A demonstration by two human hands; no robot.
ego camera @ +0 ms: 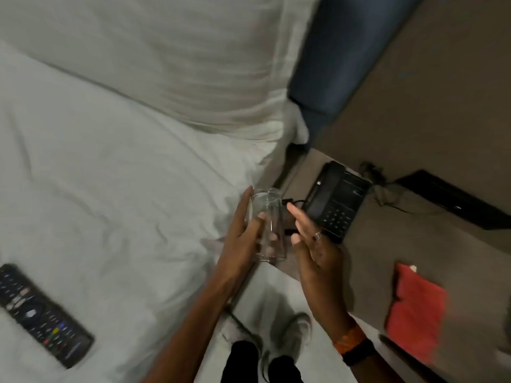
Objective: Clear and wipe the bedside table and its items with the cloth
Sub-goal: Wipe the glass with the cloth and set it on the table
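My left hand wraps a clear glass held over the bed's edge, my right hand spread open just beside it, while the red cloth lies on the table near the black phone

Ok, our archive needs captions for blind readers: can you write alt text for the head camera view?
A person's left hand holds a clear drinking glass at the bed's edge, the open right hand beside it. A black desk phone and a red cloth lie on the bedside table; a remote rests on the bed.
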